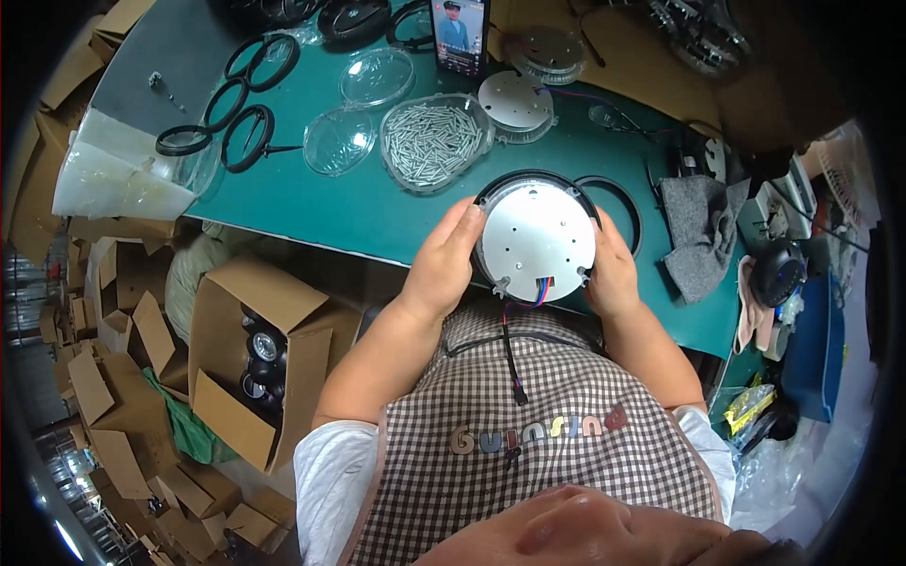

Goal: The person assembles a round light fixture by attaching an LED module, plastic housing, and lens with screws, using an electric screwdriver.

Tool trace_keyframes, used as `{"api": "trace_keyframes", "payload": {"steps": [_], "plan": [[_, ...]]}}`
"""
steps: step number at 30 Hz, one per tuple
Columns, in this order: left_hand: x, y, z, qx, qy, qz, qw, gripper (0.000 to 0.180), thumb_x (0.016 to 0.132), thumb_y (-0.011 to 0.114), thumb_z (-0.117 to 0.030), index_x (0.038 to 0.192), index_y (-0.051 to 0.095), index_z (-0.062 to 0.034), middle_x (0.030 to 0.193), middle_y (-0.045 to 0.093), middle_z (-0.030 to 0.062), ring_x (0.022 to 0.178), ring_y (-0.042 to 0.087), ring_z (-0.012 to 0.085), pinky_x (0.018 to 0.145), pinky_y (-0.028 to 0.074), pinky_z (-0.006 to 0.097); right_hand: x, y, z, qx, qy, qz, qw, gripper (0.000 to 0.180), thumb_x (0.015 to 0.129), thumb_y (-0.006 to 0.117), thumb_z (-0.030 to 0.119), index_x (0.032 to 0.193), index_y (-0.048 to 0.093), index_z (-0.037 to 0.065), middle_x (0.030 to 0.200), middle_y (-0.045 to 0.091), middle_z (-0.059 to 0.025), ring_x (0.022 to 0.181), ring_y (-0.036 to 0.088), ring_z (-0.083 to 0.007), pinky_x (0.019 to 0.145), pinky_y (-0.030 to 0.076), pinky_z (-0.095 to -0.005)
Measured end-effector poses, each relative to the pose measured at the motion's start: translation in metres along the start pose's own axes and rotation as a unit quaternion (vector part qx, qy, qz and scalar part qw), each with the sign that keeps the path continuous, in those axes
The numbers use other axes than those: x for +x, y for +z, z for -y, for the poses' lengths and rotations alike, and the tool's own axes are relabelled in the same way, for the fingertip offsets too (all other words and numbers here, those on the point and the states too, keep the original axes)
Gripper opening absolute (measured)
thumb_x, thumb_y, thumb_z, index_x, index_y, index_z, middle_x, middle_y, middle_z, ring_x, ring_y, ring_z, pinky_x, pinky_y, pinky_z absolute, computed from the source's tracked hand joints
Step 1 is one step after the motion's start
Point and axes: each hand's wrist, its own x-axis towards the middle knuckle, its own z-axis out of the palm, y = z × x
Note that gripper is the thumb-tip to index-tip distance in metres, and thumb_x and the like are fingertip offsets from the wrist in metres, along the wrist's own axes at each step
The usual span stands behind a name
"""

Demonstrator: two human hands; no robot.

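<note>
Between my two hands, at the table's front edge, is a round lamp assembly (538,241): a silver metal disc with small holes, set in a black ring. Its left rim is gripped by my left hand (445,259), the thumb lying along the edge. My right hand (613,264) holds the right rim, its fingers partly hidden behind it. Red, blue and black wires (542,289) come out of the disc's near side. They hang over my checked apron to a black connector (520,396). Just beyond the assembly lies a loose black ring (623,212).
A clear container of metal screws or pins (432,141) stands on the green table (283,203). Around it are clear lenses (340,141), black rings (247,137), another silver disc (515,100) and an upright phone (460,38). Grey cloth (700,231) lies right; an open carton (255,363) stands lower left.
</note>
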Motion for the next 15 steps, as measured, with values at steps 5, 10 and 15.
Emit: {"api": "trace_keyframes", "payload": {"steps": [5, 10, 15], "plan": [[-0.009, 0.011, -0.004, 0.272, 0.144, -0.027, 0.951, 0.043, 0.109, 0.041, -0.031, 0.132, 0.051, 0.0039, 0.116, 0.067, 0.0143, 0.109, 0.063, 0.0209, 0.094, 0.047, 0.031, 0.002, 0.002, 0.000, 0.012, -0.002, -0.006, 1.000, 0.043, 0.109, 0.040, 0.023, 0.140, 0.044, -0.006, 0.127, 0.060, -0.0138, 0.117, 0.058, -0.0190, 0.100, 0.046, -0.0299], [-0.008, 0.011, -0.005, 0.308, 0.200, -0.034, 0.930, 0.041, 0.108, 0.043, -0.031, 0.129, 0.052, 0.0036, 0.111, 0.068, 0.0146, 0.104, 0.063, 0.0212, 0.091, 0.048, 0.032, 0.001, 0.007, 0.001, 0.006, -0.006, -0.005, 1.000, 0.042, 0.109, 0.039, 0.023, 0.140, 0.045, -0.004, 0.123, 0.062, -0.0128, 0.112, 0.061, -0.0183, 0.096, 0.049, -0.0300], [-0.004, 0.011, -0.003, 0.221, 0.213, 0.004, 0.952, 0.042, 0.108, 0.044, -0.031, 0.128, 0.052, 0.0045, 0.108, 0.068, 0.0139, 0.101, 0.063, 0.0211, 0.090, 0.049, 0.033, -0.001, 0.006, -0.002, -0.007, -0.005, -0.002, 1.000, 0.042, 0.109, 0.038, 0.023, 0.141, 0.044, -0.004, 0.126, 0.061, -0.0131, 0.113, 0.060, -0.0190, 0.096, 0.050, -0.0310]]}}
